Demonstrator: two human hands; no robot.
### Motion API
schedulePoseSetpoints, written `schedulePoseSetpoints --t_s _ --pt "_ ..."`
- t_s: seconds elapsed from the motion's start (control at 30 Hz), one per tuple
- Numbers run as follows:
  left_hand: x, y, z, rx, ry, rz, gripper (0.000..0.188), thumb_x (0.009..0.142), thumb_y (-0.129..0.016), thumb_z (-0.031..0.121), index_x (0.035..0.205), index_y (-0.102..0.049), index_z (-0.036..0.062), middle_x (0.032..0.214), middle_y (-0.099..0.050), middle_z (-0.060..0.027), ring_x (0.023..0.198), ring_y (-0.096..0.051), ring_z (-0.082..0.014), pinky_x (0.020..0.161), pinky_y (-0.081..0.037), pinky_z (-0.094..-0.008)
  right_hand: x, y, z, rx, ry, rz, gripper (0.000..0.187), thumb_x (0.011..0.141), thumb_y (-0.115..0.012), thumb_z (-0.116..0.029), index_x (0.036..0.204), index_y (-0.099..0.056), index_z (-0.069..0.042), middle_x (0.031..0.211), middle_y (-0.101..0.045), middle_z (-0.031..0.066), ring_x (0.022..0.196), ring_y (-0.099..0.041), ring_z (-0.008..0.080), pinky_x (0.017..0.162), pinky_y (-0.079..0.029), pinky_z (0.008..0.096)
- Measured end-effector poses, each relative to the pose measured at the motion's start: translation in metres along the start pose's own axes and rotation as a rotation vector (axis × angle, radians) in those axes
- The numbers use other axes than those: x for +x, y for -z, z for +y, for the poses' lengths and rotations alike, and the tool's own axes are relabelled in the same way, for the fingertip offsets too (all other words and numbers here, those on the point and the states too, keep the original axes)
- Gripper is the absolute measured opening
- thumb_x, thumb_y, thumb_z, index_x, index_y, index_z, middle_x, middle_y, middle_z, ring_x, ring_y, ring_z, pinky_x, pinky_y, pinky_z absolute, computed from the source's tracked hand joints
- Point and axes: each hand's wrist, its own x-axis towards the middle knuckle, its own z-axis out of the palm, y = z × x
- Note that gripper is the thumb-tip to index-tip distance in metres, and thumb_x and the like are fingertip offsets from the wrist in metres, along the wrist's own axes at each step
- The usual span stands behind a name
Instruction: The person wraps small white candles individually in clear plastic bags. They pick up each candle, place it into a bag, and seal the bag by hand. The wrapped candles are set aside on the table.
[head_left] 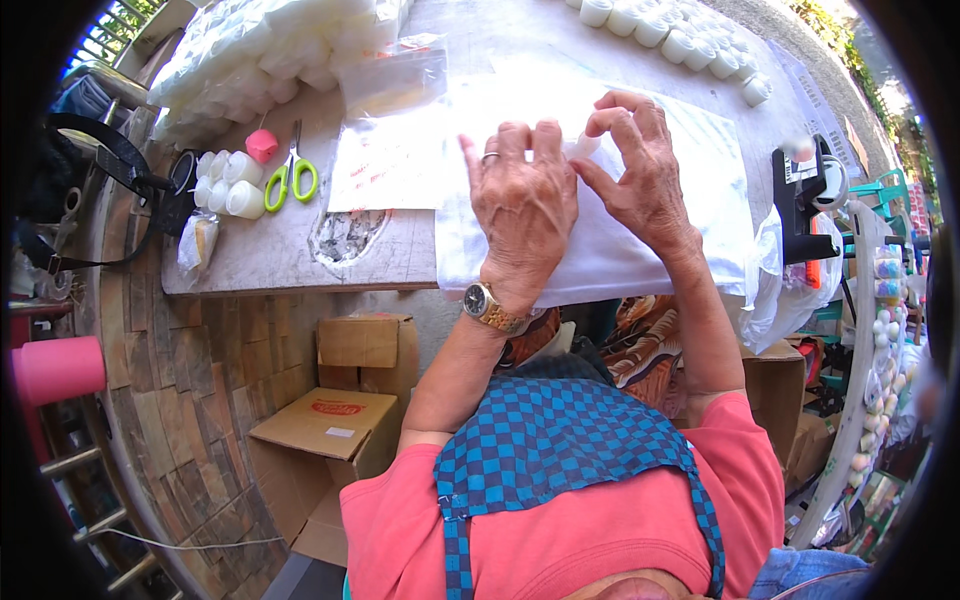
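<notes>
My left hand (522, 205) is over the white cloth (640, 262) on the table, its little finger stuck out and the other fingers bent down. What lies under those fingers is hidden. Close on its right, my right hand (642, 175) pinches between thumb and forefinger a small white piece (583, 147). Glare blurs that piece into the cloth, and its exact kind is unclear. A gold-banded watch (490, 308) is on my left wrist. Left of the cloth lies a white sheet with red print (383, 165), partly under a clear plastic bag (395, 80).
Green-handled scissors (292, 182), a red-pink lump (262, 146) and several white cups (235, 185) lie at the left. Bagged white cups (260, 60) fill the far left; loose cups (680, 40) stand far right. A black tape dispenser (800, 205) sits at the right edge. Cardboard boxes (340, 430) stand below.
</notes>
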Motion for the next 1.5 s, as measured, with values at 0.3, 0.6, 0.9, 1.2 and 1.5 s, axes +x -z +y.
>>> schedulePoseSetpoints --t_s 0.3,0.6,0.9,1.2,1.5 --pt "-0.001 -0.007 -0.004 0.122 -0.064 -0.082 0.013 0.083 -0.063 0.018 0.078 -0.063 0.0061 0.086 -0.059 -0.0090 0.094 -0.060 -0.0276 0.112 -0.013 -0.0715 0.002 -0.008 0.005 0.002 -0.069 -0.010 0.036 0.077 -0.076 -0.015 0.107 -0.056 -0.013 0.119 -0.055 0.0091 0.109 -0.057 0.0302 0.090 -0.045 0.0438" --pt "-0.006 -0.002 -0.001 0.023 -0.033 -0.102 0.011 0.082 -0.064 0.017 0.077 -0.062 0.0074 0.089 -0.061 -0.0082 0.094 -0.060 -0.0293 0.111 -0.016 -0.0708 0.004 -0.020 0.003 -0.060 -0.062 0.021 0.020 0.079 -0.073 -0.022 0.090 -0.063 -0.008 0.091 -0.062 0.0062 0.094 -0.057 0.0253 0.084 -0.041 0.0403" --pt "-0.006 -0.001 -0.003 0.079 0.037 -0.114 0.011 0.084 -0.061 0.014 0.077 -0.060 0.0056 0.089 -0.059 -0.0087 0.094 -0.060 -0.0278 0.111 -0.022 -0.0693 0.044 0.023 0.061 0.522 -0.274 -0.351 0.038 0.080 -0.052 -0.009 0.116 -0.060 -0.011 0.118 -0.066 0.0057 0.110 -0.060 0.0201 0.099 -0.045 0.0485" --pt "0.001 -0.006 0.001 -0.062 0.037 -0.018 0.019 0.080 -0.067 0.008 0.095 -0.056 0.0079 0.098 -0.056 -0.0074 0.095 -0.061 -0.0244 0.111 -0.028 -0.0665 0.027 -0.007 0.244 -0.720 -0.347 0.077 0.049 0.084 -0.057 -0.016 0.132 -0.051 -0.011 0.134 -0.054 0.0143 0.125 -0.052 0.0360 0.097 -0.045 0.0570" --pt "-0.002 -0.007 -0.005 -0.184 -0.009 0.003 0.015 0.081 -0.066 0.004 0.093 -0.057 0.0055 0.098 -0.056 -0.0098 0.093 -0.061 -0.0283 0.109 -0.034 -0.0617 0.036 0.027 0.153 -0.207 -0.487 0.092 0.034 0.083 -0.070 -0.022 0.112 -0.058 -0.009 0.099 -0.069 0.0108 0.087 -0.067 0.0234 0.078 -0.053 0.0383"
